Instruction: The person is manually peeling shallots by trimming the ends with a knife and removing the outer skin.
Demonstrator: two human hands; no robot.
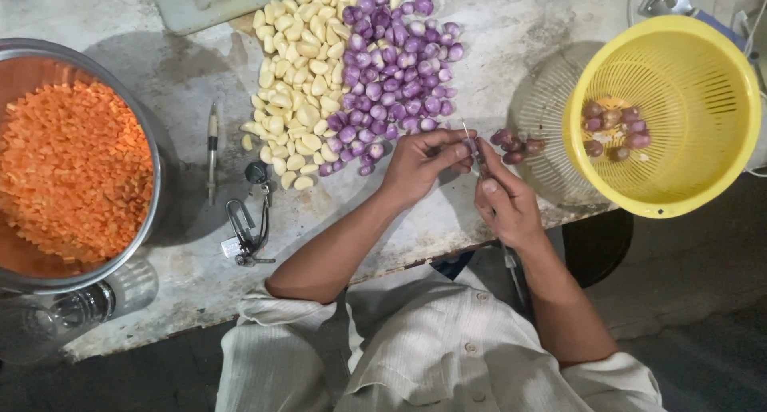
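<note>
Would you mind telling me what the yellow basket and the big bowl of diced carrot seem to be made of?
The yellow basket looks like moulded plastic: uniform bright colour, fine slotted walls, slight gloss. The big bowl seems to be metal, probably steel: thin grey rim with a dull shine.

Orange diced carrot [72, 168] in a grey steel bowl [153, 152]. Pale yellow peeled garlic [292, 93] beside purple peeled shallots [395, 69]; reddish-brown unpeeled shallots [613, 128] in a bright yellow slotted basket [703, 180]. Mottled, stained grey-white worktop [511, 37]. Cream shirt [431, 356] with fine pale stripes. Black-and-white pen [212, 148].
</note>
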